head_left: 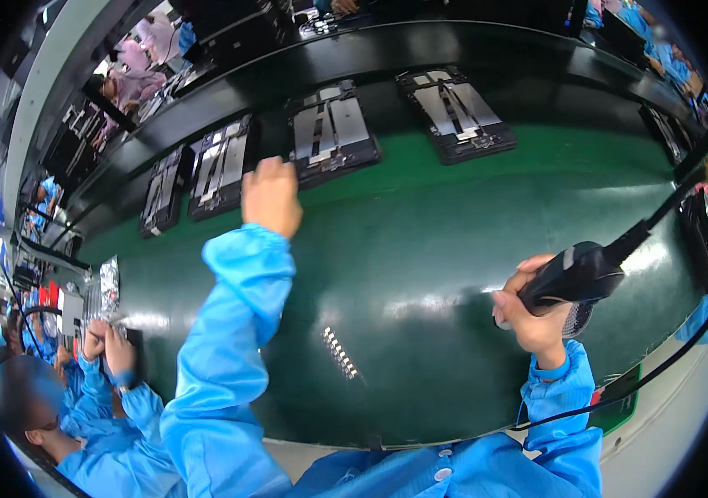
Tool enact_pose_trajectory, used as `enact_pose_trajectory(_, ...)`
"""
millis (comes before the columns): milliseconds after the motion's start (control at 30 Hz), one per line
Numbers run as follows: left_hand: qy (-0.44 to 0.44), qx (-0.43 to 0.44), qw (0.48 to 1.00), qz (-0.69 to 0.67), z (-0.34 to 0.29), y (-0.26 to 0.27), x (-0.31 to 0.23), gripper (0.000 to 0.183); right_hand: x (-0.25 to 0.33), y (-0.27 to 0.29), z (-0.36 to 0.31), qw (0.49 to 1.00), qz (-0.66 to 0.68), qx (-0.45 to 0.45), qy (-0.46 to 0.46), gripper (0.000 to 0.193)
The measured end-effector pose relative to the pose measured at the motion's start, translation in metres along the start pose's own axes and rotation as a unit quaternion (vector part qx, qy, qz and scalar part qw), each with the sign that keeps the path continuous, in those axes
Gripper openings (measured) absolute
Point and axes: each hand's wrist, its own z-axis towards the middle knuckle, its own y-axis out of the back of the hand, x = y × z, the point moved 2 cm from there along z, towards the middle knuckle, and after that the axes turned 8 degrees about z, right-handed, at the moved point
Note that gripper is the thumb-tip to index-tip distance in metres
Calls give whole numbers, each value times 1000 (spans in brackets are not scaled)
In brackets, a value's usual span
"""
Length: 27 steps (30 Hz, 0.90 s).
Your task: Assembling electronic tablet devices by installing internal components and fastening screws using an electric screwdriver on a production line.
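Observation:
My left hand (272, 197) reaches forward with its fingers stretched out, holding nothing visible. It is nearest to two opened tablet-like devices, one (223, 164) on its left and another (329, 129) just beyond it. Each shows silvery battery-like panels and thin strips in a black frame. A similar device (457, 112) lies farther right, and one more (161, 192) at the far left of the row. At the right, my right hand (536, 319) is closed around a black corded handheld device (574, 278), shaped like a barcode scanner. Its underside is hidden.
A green bench top (420, 365) lies before me, with a dark raised shelf (503, 54) behind. From the handheld device a black cable (661, 212) runs up right. Dark devices (698, 236) stand along the right edge. A co-worker in blue (121, 415) sits at the left.

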Motion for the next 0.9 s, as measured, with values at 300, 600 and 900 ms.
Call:
enact_pose_trajectory(300,57,301,939,155,-17,-103,167,69,-19,29,9,996,-67,60,-8,46)
enact_pose_trajectory(600,137,62,987,52,12,-38,150,47,-8,37,24,998,-50,-7,-46,32)
enact_pose_trajectory(900,156,-69,985,-24,-11,168,49,37,-2,43,27,996,-39,-25,70,30)
